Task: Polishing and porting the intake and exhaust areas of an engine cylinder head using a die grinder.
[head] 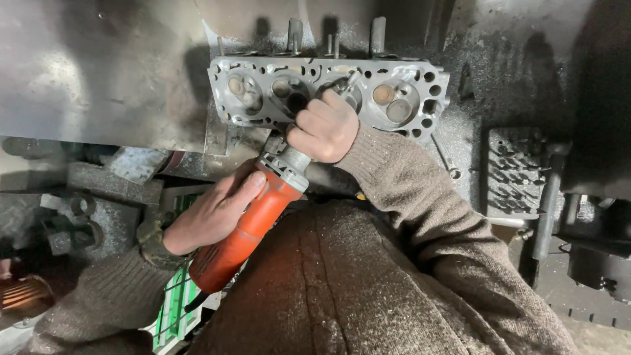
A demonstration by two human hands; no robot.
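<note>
A grey metal cylinder head [407, 82] stands on edge against a steel bench, showing several round chambers with valves. An orange straight grinder [246, 227] points up at the third chamber from the left. My right hand [325, 126] is closed around the grinder's silver neck close to the head. My left hand [213, 210] wraps the orange body lower down. The grinder's tip is mostly hidden behind my right hand. Brown knitted sleeves cover both arms.
A steel plate [98, 72] fills the upper left. A wrench [447, 158] lies under the head's right end. A dark ribbed metal block [514, 172] sits at the right. Metal parts [79, 210] lie at the left, a green crate [172, 306] below.
</note>
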